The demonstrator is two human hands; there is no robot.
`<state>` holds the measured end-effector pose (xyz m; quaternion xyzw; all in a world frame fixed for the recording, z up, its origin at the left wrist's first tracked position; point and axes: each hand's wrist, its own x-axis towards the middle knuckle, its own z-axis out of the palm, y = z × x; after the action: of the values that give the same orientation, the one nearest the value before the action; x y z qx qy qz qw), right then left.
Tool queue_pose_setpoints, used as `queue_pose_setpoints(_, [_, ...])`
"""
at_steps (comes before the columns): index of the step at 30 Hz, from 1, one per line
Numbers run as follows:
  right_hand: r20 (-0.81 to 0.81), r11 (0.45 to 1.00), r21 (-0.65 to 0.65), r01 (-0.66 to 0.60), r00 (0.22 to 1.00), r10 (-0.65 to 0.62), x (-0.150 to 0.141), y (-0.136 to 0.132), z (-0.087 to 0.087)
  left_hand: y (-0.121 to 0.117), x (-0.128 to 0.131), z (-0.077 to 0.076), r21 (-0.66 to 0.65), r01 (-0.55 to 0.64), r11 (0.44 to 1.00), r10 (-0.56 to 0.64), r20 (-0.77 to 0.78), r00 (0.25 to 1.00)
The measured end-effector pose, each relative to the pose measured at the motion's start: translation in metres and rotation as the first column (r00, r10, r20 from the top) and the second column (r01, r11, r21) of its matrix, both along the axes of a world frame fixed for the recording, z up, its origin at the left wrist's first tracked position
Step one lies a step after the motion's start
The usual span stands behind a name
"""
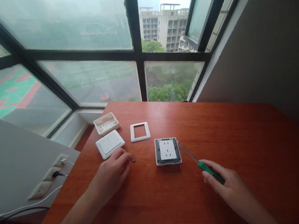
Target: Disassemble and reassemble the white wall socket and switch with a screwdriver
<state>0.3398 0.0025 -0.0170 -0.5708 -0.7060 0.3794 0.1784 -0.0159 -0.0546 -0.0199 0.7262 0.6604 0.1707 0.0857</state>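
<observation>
My right hand [220, 179] grips a green-handled screwdriver [211, 172], its shaft pointing left. The screwdriver's tip touches or nearly touches the top right corner of a wall socket [167, 150], which has a white face in a dark frame and rests on the table. My left hand [115, 168] is closed in a pinch at a few small screws [133, 158], left of the socket. Its fingertips meet a screw there; whether it is lifted I cannot tell. Just beyond the left hand lies a white switch panel [110, 143], partly behind the fingers.
A white square cover frame [140, 132] lies behind the screws. An open white mounting box [106, 123] sits near the left edge of the reddish wooden table [223, 132]. Below, the wall carries outlets [52, 174] with plugs and cables [37, 199]. Windows [141, 57] stand behind.
</observation>
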Motion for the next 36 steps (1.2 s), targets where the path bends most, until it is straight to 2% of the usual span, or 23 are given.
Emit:
queue_pose_setpoints(5, [0.005,1.0,0.002,0.001,1.0,-0.001,0.0,0.0,-0.001,0.012,0.016,0.012,0.01,0.123,0.992,-0.122,0.253,0.96])
queue_pose_setpoints(11, [0.031,0.999,-0.022,-0.024,0.999,0.025,0.0,0.0,-0.002,0.035,0.04,0.019,0.056,0.197,0.979,-0.203,0.377,0.904])
queue_pose_setpoints(18, [0.02,1.0,-0.005,-0.025,0.999,0.025,0.002,-0.001,-0.003,0.076,0.072,0.022,0.084,0.296,0.952,-0.307,0.331,0.892])
queue_pose_setpoints(23, [0.022,0.999,-0.014,-0.029,0.999,0.03,0.007,-0.003,-0.006,0.098,0.088,0.02,0.025,0.373,0.928,-0.369,0.214,0.905])
queue_pose_setpoints(36, [0.026,0.999,-0.019,-0.028,0.999,0.029,0.012,-0.004,-0.004,0.106,0.099,0.017,0.018,0.428,0.903,-0.421,0.229,0.878])
